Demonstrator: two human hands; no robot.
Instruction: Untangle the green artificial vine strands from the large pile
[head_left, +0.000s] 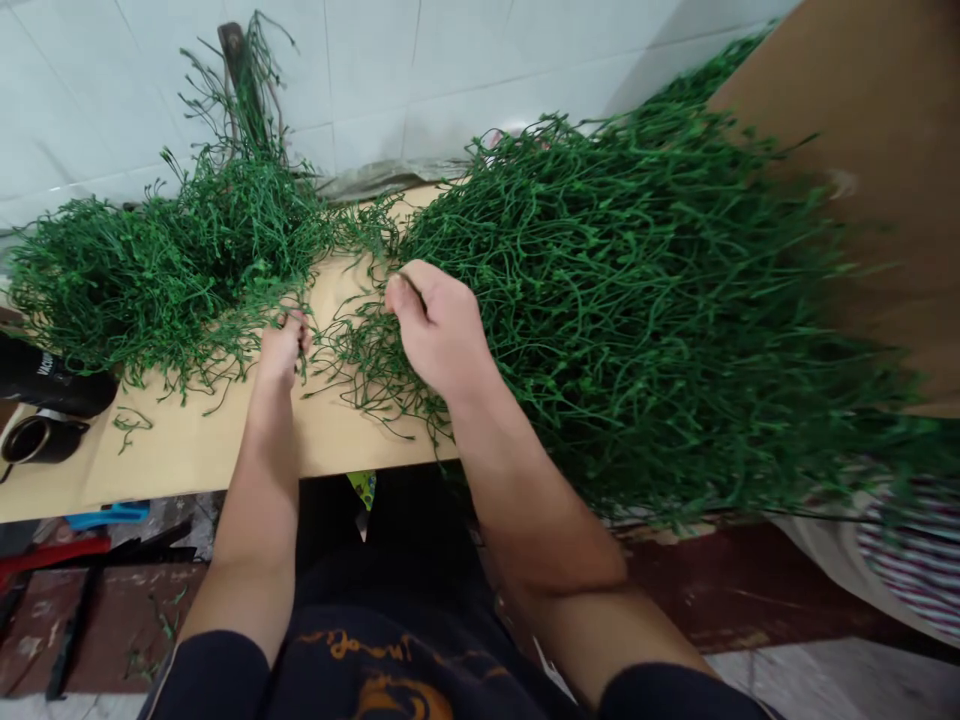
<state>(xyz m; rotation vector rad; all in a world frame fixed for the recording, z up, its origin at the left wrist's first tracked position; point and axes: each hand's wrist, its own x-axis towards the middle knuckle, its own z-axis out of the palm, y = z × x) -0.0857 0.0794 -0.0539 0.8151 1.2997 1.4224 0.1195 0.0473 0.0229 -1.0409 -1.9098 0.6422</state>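
Note:
My left hand (285, 342) is closed, with thin green stems between its fingers, at the edge of the left heap of green stems (172, 260). To its right, my right hand (442, 325) is also closed, thumb pressed against the fingers. What it grips is hidden. It hovers beside the large right heap of green stems (637, 300), which have small bud-like tips. A thin scatter of loose stems (375, 350) lies between and below the two hands, on the tan board (187, 445).
At the left edge lie a black bottle (56, 380) and a dark mug (41, 440). A brown cardboard sheet (862, 190) leans at the right. A dark upright post (240, 80) stands by the white tiled wall (450, 70). Red and black tools (82, 560) lie below left.

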